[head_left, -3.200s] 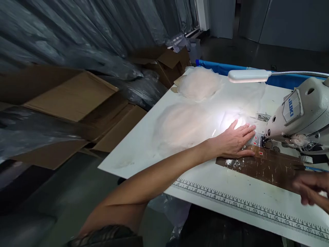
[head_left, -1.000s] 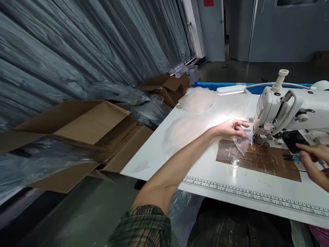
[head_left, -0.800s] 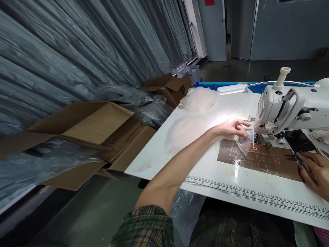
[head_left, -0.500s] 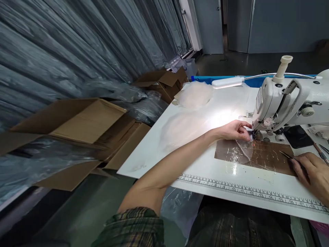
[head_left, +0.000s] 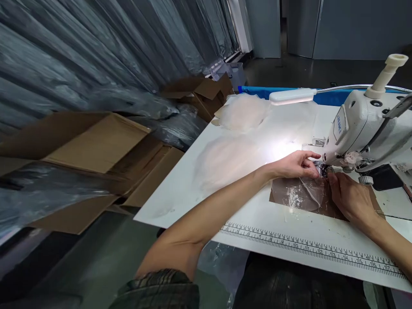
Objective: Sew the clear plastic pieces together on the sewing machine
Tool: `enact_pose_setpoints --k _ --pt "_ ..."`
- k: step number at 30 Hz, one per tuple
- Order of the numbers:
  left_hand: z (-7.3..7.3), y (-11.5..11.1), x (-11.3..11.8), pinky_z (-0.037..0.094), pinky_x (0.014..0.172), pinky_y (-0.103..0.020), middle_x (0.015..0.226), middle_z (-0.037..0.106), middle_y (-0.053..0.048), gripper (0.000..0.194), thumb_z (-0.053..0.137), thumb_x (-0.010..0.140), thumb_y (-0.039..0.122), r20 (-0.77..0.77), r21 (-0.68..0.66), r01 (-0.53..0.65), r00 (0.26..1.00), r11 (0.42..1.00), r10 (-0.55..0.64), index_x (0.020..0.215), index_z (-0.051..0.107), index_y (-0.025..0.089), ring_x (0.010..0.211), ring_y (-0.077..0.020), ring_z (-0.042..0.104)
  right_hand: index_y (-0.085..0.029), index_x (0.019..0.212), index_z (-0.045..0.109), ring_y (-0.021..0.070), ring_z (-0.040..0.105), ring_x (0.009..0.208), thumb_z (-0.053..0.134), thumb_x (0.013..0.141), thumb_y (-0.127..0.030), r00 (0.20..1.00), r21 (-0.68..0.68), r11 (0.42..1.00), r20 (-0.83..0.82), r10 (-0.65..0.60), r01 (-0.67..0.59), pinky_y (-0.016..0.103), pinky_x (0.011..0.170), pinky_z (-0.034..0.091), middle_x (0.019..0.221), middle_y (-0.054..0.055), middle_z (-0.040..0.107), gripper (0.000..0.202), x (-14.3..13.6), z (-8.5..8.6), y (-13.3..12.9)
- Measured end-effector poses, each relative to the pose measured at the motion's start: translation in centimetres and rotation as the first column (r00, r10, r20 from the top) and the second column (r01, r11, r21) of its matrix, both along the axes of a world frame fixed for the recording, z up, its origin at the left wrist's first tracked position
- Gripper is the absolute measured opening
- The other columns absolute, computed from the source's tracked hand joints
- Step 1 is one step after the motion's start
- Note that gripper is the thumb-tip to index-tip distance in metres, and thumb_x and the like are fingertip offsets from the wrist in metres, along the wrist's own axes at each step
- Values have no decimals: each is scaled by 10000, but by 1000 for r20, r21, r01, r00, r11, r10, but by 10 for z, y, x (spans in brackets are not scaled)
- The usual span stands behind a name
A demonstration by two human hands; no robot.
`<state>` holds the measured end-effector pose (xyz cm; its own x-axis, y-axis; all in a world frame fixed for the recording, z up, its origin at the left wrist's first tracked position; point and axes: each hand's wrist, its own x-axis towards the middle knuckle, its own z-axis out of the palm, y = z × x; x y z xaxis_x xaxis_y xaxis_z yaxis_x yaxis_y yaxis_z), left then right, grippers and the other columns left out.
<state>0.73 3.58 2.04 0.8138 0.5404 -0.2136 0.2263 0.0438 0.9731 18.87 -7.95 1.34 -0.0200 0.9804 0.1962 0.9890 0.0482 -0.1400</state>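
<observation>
A white sewing machine stands at the right, its presser foot low over the bed. My left hand is at the left of the foot, thumb and fingers drawn together on a sheer fabric piece. This fabric lies over a brown, shiny sheet. From the right, my right hand reaches to the needle area with its fingers closed; whatever is at its fingertips is too small to make out. A thin dark tool lies beside my right wrist.
Two pale piles of sheer fabric, one near and one farther, lie on the white table. A lamp lights the middle. Printed ruler marks follow the front edge. Open cardboard boxes stand left of the table.
My right hand has moved left from the brown sheet's right end to the needle, without the tweezers it held. My left hand stays by the foot. The view has shifted slightly.
</observation>
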Motion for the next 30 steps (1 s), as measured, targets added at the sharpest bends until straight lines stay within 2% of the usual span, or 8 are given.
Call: enact_pose_setpoints --k 4,7,11,17,23,27,30 --pt "0 0 -1 474 880 -342 796 691 -6 811 708 792 192 -7 -2 9 1000 1000 -9 1491 311 90 807 -151 644 -161 876 652 154 461 424 128 1010 -474 993 99 995 120 14 -26 284 442 141 676 97 657 625 -5 -6 2" --pt "2 0 0 472 837 -330 749 647 16 825 703 788 169 -16 -3 -4 1000 1000 4 1495 291 69 778 -144 627 -162 846 646 165 514 479 115 1021 -480 987 141 987 150 62 -83 291 455 143 678 101 660 643 -7 -6 3" --pt "4 -1 1 472 809 -322 736 620 17 793 669 806 113 -35 -12 -26 999 1000 25 1493 277 54 757 -137 608 -165 851 644 186 574 538 95 1030 -470 980 149 982 175 91 -117 293 478 178 709 104 676 652 -9 -4 6" --pt "2 -1 -1 476 829 -329 799 644 -20 742 619 831 79 0 -9 -21 1000 1000 21 1490 277 53 796 -146 620 -163 838 635 189 567 526 82 1031 -469 976 122 984 190 106 -131 296 471 174 712 105 674 660 -12 -2 9" --pt "2 -1 -2 481 808 -318 788 647 -21 751 646 837 99 1 0 -21 1000 1000 21 1486 274 32 801 -150 630 -163 791 610 181 545 552 134 1034 -471 975 146 982 206 89 -120 298 503 216 703 98 655 617 -12 -5 9" --pt "4 -1 -2 488 832 -331 810 664 -38 759 650 840 92 0 -11 -20 1000 1000 20 1491 266 26 816 -155 643 -163 796 612 158 504 516 127 1029 -483 988 160 984 148 55 -79 297 498 180 700 86 650 626 -14 -10 9" --pt "2 -1 -2 492 858 -344 832 678 -46 790 683 827 114 26 -14 -10 1000 1000 10 1492 264 29 832 -161 655 -171 784 606 148 477 501 187 1021 -491 997 107 994 78 3 -11 291 496 161 684 77 634 578 -17 -12 11"
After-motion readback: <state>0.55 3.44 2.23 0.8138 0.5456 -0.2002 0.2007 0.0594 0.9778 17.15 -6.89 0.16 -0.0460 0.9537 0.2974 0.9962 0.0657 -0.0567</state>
